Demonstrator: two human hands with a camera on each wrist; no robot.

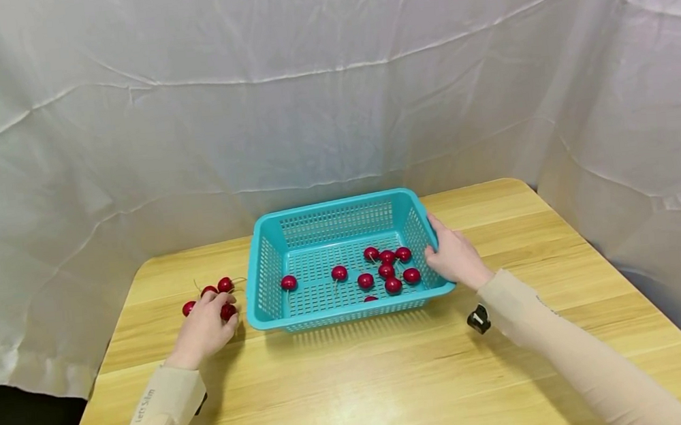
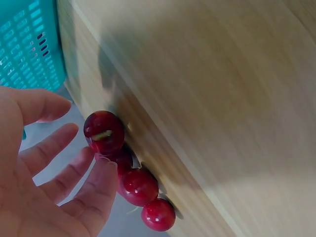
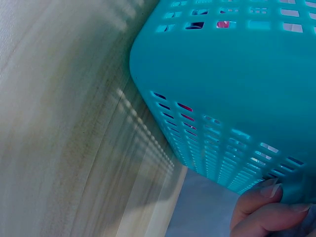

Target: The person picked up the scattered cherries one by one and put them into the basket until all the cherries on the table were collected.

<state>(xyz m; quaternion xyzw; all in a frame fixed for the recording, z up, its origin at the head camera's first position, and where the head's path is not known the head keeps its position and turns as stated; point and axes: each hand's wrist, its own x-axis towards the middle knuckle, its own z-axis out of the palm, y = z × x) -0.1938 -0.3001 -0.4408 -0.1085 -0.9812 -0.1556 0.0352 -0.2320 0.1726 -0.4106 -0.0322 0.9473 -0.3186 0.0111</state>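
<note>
My left hand (image 1: 203, 330) reaches over a small group of red cherries on the table, left of a turquoise plastic basket (image 1: 350, 313). In the left wrist view its fingers are spread and loosely bent beside the nearest cherry (image 2: 103, 133), with a gap between thumb and fruit. Behind that one, more cherries (image 2: 139, 187) stand in a row. My right hand (image 1: 457, 256) grips the basket's right rim; in the right wrist view its fingertips (image 3: 269, 190) curl on the rim. Several cherries (image 1: 393, 285) with stems lie inside the basket, mostly toward its right end.
The basket stands on a light wooden table (image 1: 345, 390) near its far edge. Pale curtains (image 1: 320, 125) hang behind and along both sides. A small dark object (image 1: 479, 319) is at the right sleeve's cuff.
</note>
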